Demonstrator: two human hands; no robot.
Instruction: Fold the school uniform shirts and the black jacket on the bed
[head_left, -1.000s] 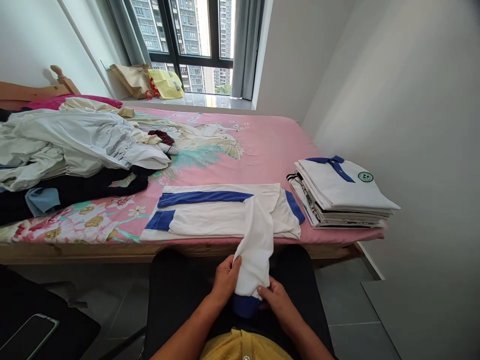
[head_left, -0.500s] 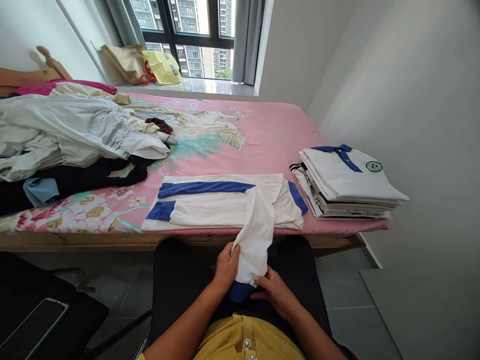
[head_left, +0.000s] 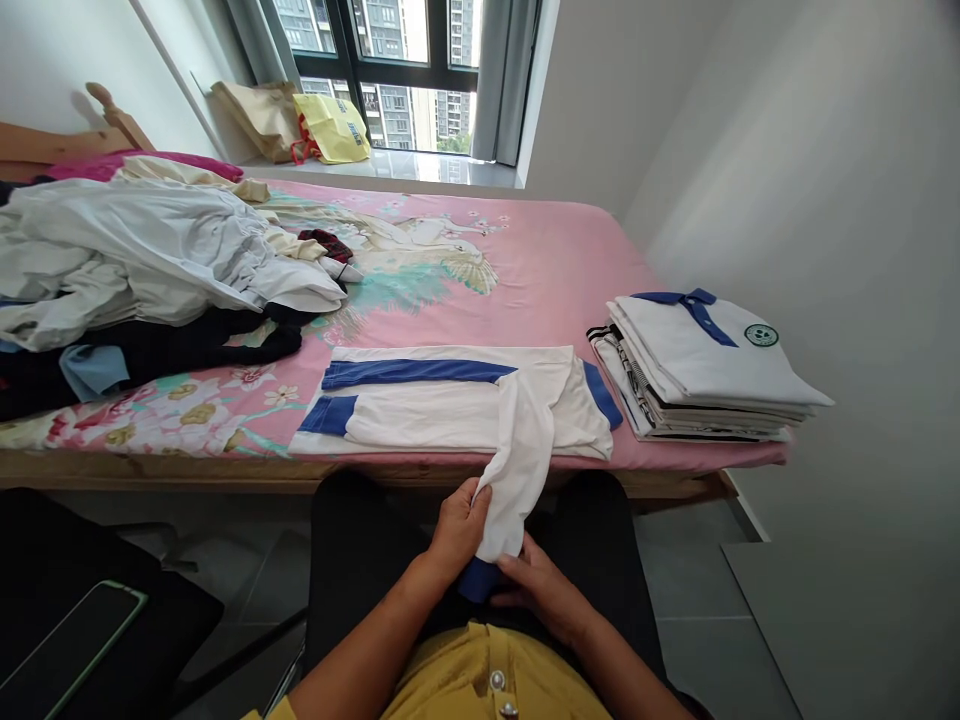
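Above lap [head_left: 352, 530], left hand [head_left: 457, 530] clenches white sleeve [head_left: 521, 470] of blue-trimmed shirt [head_left: 450, 405]; right hand [head_left: 540, 590] at blue cuff [head_left: 477, 582], grip unclear; sleeve needs laying flat.

pink floral bedsheet [head_left: 480, 260] | folded polo stack [head_left: 697, 370] | clothes heap [head_left: 142, 255] | phone [head_left: 71, 650] | yellow bag [head_left: 330, 130] on sill [head_left: 405, 167]

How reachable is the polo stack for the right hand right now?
Probably reachable: nothing stands between the right hand and the polo stack on the bed, though the hand is on the white sleeve and the stack sits well to its right.
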